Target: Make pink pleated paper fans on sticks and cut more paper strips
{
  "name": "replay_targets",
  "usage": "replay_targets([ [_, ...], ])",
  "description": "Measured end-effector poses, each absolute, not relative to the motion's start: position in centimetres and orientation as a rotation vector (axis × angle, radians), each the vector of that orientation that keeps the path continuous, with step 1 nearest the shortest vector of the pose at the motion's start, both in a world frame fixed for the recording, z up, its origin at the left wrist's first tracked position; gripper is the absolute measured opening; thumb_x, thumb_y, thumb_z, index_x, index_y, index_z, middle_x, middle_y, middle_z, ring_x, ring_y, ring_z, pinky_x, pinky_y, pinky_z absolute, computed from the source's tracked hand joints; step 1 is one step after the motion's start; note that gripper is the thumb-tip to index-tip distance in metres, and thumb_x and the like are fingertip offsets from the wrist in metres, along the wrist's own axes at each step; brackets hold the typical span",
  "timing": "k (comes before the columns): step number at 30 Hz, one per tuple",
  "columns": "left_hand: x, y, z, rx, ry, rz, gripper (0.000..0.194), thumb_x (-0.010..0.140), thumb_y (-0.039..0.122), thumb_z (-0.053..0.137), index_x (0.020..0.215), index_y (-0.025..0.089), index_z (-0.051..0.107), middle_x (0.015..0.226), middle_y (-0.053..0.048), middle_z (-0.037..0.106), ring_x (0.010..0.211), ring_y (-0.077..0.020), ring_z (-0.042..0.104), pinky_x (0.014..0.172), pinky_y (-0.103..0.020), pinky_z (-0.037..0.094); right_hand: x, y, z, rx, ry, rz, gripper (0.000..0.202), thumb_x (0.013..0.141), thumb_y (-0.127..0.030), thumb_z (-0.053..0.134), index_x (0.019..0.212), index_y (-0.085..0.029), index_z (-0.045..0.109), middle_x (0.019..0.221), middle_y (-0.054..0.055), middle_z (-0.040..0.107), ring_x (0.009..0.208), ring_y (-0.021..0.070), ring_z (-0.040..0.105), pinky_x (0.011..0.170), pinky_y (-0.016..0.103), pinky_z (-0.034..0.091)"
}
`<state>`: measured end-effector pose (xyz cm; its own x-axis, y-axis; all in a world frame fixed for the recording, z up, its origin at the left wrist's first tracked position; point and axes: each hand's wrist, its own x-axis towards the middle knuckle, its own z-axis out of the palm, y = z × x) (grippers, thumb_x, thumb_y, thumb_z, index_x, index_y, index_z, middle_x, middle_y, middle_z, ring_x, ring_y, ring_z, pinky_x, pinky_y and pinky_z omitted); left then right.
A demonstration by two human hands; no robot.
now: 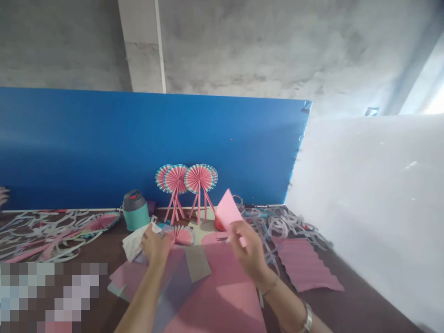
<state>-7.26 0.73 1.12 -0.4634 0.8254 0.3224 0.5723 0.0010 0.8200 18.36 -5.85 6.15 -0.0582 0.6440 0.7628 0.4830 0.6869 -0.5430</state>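
A piece of pink paper [229, 210] stands up in my right hand [248, 249], pinched between thumb and fingers. To the left, my left hand [152, 243] lies with curled fingers over the edge of a crumpled white cloth or tissue [131, 245]; what its fingers grip is hidden. Close by its thumb is a partly spread pleated pink paper fan [182, 235]. Below both hands lie large pink sheets [222, 296] and a small grey-brown card [197, 263].
Round pink fans [200, 178] stand on stick legs before a blue panel [104, 143]. A teal container with a dark lid [136, 212] is at left. Tangled pale strips [277, 226] lie on both sides. Rippled pink paper [308, 263] lies at right, near a white wall [374, 208].
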Motion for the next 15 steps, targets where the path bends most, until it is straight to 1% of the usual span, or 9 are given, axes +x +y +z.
replay_targets([
  [1,-7.1,0.6,1.8,1.394,2.087,1.502,0.053,0.081,0.022,0.043,0.129,0.010,0.027,0.126,-0.024,0.044,0.127,-0.0407,0.032,0.095,-0.061,0.028,17.4,-6.0,5.3,-0.897,-1.869,0.158,0.018,0.089,-0.019,0.044,0.087,-0.018,0.062,0.082,0.005,0.060,0.078,0.0158,0.055,0.070,0.026,0.042],
  [2,-6.7,0.3,2.4,1.388,2.093,1.530,0.054,0.081,0.023,0.044,0.130,0.011,0.028,0.130,-0.023,0.042,0.129,-0.0378,0.031,0.099,-0.058,0.027,16.5,-6.1,4.1,-0.915,-2.022,0.148,0.021,0.090,-0.018,0.042,0.088,-0.018,0.063,0.082,0.006,0.061,0.079,0.0162,0.056,0.070,0.026,0.042],
  [4,-5.6,-0.4,3.5,1.504,1.965,1.551,0.047,0.084,0.029,0.043,0.128,0.016,0.035,0.122,-0.014,0.053,0.118,-0.0256,0.048,0.097,-0.042,0.038,15.1,-6.0,1.7,-1.011,-2.262,0.079,0.025,0.091,-0.017,0.040,0.089,-0.018,0.065,0.082,0.006,0.061,0.074,0.0159,0.056,0.064,0.025,0.040],
  [5,-5.0,-1.0,3.8,1.636,1.755,1.514,0.043,0.084,0.033,0.043,0.124,0.017,0.041,0.114,-0.011,0.058,0.109,-0.0232,0.054,0.093,-0.038,0.042,14.6,-5.9,0.7,-1.081,-2.352,0.073,0.025,0.091,-0.017,0.041,0.091,-0.019,0.065,0.084,0.006,0.061,0.074,0.0154,0.056,0.063,0.024,0.039],
  [8,-3.3,-3.2,3.6,2.021,1.244,1.006,0.041,0.075,0.036,0.059,0.113,0.021,0.053,0.108,-0.006,0.062,0.100,-0.0212,0.057,0.087,-0.033,0.045,14.1,-5.6,-1.3,-1.204,-2.519,0.095,0.024,0.091,-0.020,0.043,0.089,-0.019,0.067,0.083,0.006,0.061,0.076,0.0157,0.057,0.062,0.024,0.038],
  [10,-2.7,-4.6,2.7,2.096,1.107,0.697,0.058,0.063,0.028,0.069,0.118,0.023,0.050,0.115,-0.006,0.060,0.101,-0.0211,0.056,0.085,-0.031,0.045,14.3,-5.4,-1.4,-1.198,-2.581,0.164,0.020,0.090,-0.021,0.046,0.095,-0.020,0.066,0.088,0.005,0.063,0.082,0.0167,0.057,0.066,0.024,0.039],
  [11,-2.6,-5.1,2.2,2.113,1.113,0.615,0.057,0.063,0.022,0.067,0.117,0.023,0.050,0.113,-0.005,0.060,0.099,-0.0204,0.056,0.084,-0.030,0.045,14.5,-5.4,-1.4,-1.186,-2.608,0.199,0.020,0.089,-0.020,0.047,0.099,-0.020,0.065,0.091,0.005,0.063,0.085,0.0175,0.057,0.069,0.025,0.039],
  [13,-2.7,-5.7,1.2,2.162,1.197,0.566,0.034,0.069,0.014,0.056,0.103,0.021,0.055,0.099,-0.002,0.062,0.090,-0.0180,0.057,0.078,-0.028,0.044,15.4,-5.6,-1.1,-1.201,-2.650,0.230,0.021,0.085,-0.018,0.050,0.102,-0.018,0.063,0.096,0.007,0.063,0.090,0.0196,0.056,0.073,0.027,0.040],
  [15,-3.1,-5.7,0.5,2.233,1.235,0.559,0.017,0.074,0.011,0.048,0.085,0.020,0.056,0.088,-0.001,0.061,0.084,-0.0162,0.056,0.074,-0.027,0.042,16.6,-5.8,-1.0,-1.290,-2.667,0.203,0.019,0.080,-0.015,0.052,0.097,-0.014,0.062,0.097,0.010,0.063,0.090,0.0219,0.055,0.074,0.030,0.040],
])
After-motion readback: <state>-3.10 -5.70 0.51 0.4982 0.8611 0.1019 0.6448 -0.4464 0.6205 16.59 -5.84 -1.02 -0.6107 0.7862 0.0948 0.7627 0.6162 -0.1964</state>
